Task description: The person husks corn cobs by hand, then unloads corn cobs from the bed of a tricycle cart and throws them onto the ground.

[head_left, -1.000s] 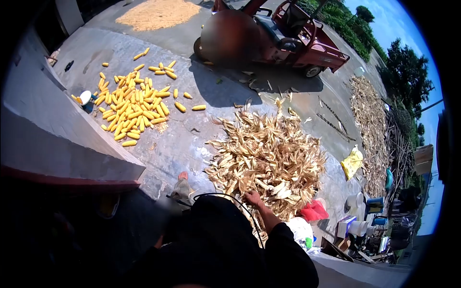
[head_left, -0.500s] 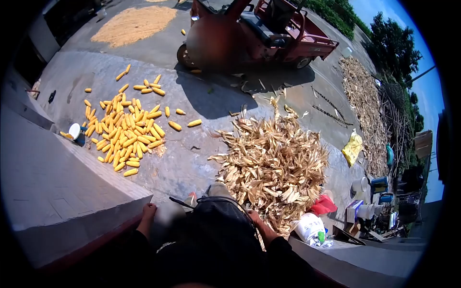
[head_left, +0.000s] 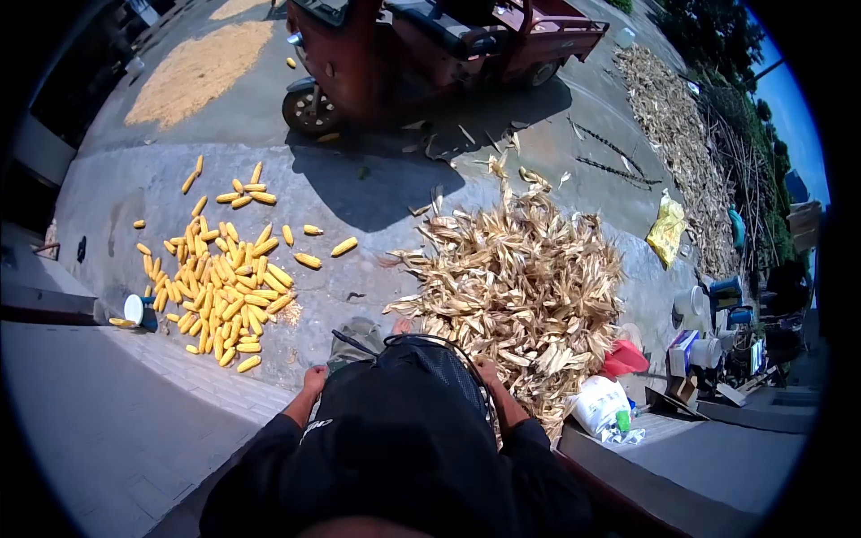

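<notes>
Husked corn cobs [head_left: 229, 289] lie heaped left of the husk pile [head_left: 525, 300], what remains unclear, as my left grip [head_left: 315, 378] and right grip [head_left: 486, 371], fingers' closure indiscernible, hang on its near side.

Yellow corn cobs [head_left: 224, 291]: bare, lying flat in a heap at left, strays around the edges. Dry tan husks [head_left: 525, 296]: loose, tangled pile, right of cobs, piles apart.
</notes>
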Demonstrator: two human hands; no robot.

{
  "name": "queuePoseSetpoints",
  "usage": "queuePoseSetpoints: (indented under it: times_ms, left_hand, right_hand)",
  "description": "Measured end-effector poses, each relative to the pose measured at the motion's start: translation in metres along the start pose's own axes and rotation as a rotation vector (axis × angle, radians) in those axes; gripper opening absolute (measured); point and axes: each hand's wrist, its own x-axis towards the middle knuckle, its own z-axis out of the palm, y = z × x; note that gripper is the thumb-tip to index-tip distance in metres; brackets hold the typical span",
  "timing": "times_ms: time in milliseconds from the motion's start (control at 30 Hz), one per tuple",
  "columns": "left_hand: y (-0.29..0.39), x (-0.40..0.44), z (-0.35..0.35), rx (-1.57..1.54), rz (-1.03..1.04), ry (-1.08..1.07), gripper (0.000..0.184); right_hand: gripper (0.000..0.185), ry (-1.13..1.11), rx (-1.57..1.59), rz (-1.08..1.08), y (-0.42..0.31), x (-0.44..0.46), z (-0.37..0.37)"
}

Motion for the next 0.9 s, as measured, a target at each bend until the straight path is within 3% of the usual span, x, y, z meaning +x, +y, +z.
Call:
queuePoseSetpoints:
  times_ms: [67,133,200,400,500,600,667,733,800,833,867,900]
  left_hand:
    - [0.003,0.031,0.011,-0.009,0.258,-0.129,0.032]
    - [0.023,0.047,0.019,0.063,0.36,-0.19,0.032]
    - [0.047,0.061,0.024,0.122,0.361,-0.224,0.032]
    - [0.153,0.109,0.035,0.218,0.274,-0.266,0.034]
    - [0.199,0.151,0.034,0.2,0.225,-0.259,0.035]
    - [0.216,0.219,0.034,0.168,0.21,-0.261,0.032]
    - [0.274,0.223,0.03,0.207,0.162,-0.227,0.029]
    - [0.326,0.241,0.032,0.24,0.116,-0.182,0.026]
    - [0.367,0.274,0.035,0.426,0.224,-0.158,0.021]
    - [0.392,0.283,0.036,0.205,0.091,-0.298,0.018]
    - [0.424,0.296,0.037,-0.021,-0.045,-0.428,0.016]
    - [0.446,0.316,0.043,-0.016,-0.002,-0.384,0.013]
  right_hand:
    - [0.035,0.045,0.132,-0.05,0.0,0.036,-0.01]
    - [0.033,0.026,0.329,-0.039,-0.08,-0.002,-0.056]
    - [0.024,0.011,0.509,0.027,-0.093,0.025,-0.069]
    - [0.022,-0.002,0.871,0.153,-0.131,0.075,-0.101]
    - [0.022,0.035,0.826,0.185,-0.151,0.091,-0.11]
    - [0.032,0.144,0.563,0.225,-0.176,0.102,-0.125]
    - [0.038,0.092,0.376,0.301,-0.176,0.119,-0.133]
    - [0.038,0.018,0.441,0.375,-0.204,0.119,-0.149]
    - [0.021,0.095,0.5,0.272,-0.236,0.125,-0.164]
    - [0.022,0.069,0.725,0.281,-0.216,0.151,-0.152]
    - [0.025,0.055,0.657,0.259,-0.22,0.158,-0.158]
    - [0.026,0.071,0.631,0.287,-0.228,0.164,-0.163]
